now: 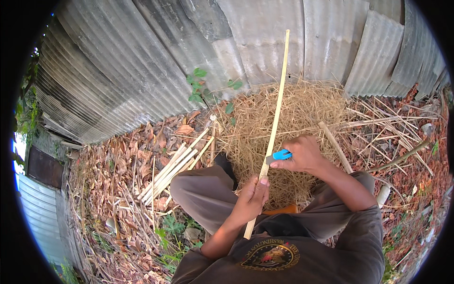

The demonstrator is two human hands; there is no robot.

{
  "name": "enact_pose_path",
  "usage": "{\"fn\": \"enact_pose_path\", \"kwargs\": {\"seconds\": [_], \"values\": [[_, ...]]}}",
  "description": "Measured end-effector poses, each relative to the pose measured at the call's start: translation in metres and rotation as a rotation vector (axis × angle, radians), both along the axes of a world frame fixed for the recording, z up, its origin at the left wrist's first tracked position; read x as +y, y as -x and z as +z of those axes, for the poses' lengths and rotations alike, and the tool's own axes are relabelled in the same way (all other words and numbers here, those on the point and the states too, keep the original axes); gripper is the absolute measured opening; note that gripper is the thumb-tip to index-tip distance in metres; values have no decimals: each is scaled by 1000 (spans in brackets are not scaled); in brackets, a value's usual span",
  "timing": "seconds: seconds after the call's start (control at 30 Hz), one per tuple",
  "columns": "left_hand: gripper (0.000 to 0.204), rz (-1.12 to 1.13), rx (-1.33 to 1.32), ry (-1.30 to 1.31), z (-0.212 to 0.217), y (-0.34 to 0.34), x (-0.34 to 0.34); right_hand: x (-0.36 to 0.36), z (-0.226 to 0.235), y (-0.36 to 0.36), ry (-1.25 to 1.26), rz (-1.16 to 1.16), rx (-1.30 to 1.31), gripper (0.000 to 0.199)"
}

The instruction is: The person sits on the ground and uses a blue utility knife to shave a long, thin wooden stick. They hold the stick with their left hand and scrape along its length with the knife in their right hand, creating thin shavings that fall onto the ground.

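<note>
A long pale strip of bamboo or wood runs from my lap up and away, tilted slightly to the right at its far end. My left hand is closed around its lower part, and a short end sticks out below the fist. In my right hand is a blue-handled knife, the fingers wrapped round its handle. The knife's grey blade lies against the strip just above my left hand. Most of the handle is hidden by my fingers.
Pale split strips lie in a pile left of my bent knee. A heap of dry shavings spreads ahead, with thin sticks on the right. A corrugated metal wall stands beyond. Dry leaves cover the ground.
</note>
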State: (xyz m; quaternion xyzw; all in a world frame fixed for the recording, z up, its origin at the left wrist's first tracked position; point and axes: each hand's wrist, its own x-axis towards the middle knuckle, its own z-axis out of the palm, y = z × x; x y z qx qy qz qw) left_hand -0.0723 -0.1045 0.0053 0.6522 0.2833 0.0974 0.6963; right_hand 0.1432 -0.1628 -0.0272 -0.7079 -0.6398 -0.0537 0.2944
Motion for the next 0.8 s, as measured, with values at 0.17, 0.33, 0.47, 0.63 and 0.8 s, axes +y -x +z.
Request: {"fn": "enact_pose_path", "kwargs": {"seconds": [0.17, 0.33, 0.47, 0.63, 0.8], "values": [[23, -59, -20, -109, -1, -3, -6, 3, -3, -17, -116, -32, -87, 73], [25, -59, -88, -166, -7, -5, -4, 8, -8, -23, -163, -46, -147, 74], [25, -95, -85, -182, -2, -3, -3, 11, -9, -34, -213, -91, -135, 75], [24, -147, -82, -143, 7, 7, -14, 10, -16, -66, -135, -269, -144, 76], [22, -187, -85, -188, 5, 8, -10, 13, -19, -75, -192, -238, -193, 78]]}}
